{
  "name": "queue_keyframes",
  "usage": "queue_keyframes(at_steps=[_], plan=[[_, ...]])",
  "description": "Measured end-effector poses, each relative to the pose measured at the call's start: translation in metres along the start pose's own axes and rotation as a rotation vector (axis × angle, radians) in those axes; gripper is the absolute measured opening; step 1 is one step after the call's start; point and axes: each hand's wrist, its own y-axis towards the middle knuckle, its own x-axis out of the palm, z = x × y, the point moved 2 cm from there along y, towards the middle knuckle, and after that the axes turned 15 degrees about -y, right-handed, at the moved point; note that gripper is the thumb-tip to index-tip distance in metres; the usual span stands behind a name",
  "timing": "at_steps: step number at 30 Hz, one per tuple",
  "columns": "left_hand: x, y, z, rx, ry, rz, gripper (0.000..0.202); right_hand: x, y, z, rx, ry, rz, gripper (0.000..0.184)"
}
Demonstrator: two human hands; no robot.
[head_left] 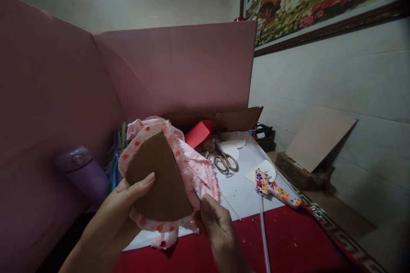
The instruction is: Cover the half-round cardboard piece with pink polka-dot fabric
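Note:
A half-round piece of brown cardboard (156, 183) is held up in front of me, with pink flower-print fabric (145, 136) behind it and showing around its curved edge. My left hand (128, 198) grips the cardboard at its left side, thumb flat on the front and the other fingers hidden behind. At the lower right corner, my right hand (214, 217) pinches the fabric edge against the cardboard. More of the fabric is bunched behind, and a loose strip hangs below.
Gold-handled scissors (226, 163) lie on white paper (237, 194) over a red cloth (282, 234). To the right are a flower-patterned glue gun (275, 190) and a clear glue stick (264, 234). A purple bottle (85, 175) stands left; red paper (199, 134) lies behind.

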Motion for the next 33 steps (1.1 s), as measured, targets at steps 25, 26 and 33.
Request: queue_keyframes(at_steps=[25,26,33], plan=[[0.003,-0.003,-0.002,-0.026,0.052,-0.004,0.067,-0.006,-0.001,-0.005,-0.013,-0.071,-0.036,0.044],[0.004,-0.004,-0.002,-0.025,0.060,-0.002,0.067,-0.006,-0.001,-0.006,-0.011,-0.093,-0.028,0.043],[0.005,-0.003,-0.007,-0.067,0.030,0.010,0.066,-0.009,0.004,-0.014,-0.053,-0.187,0.001,0.041]])
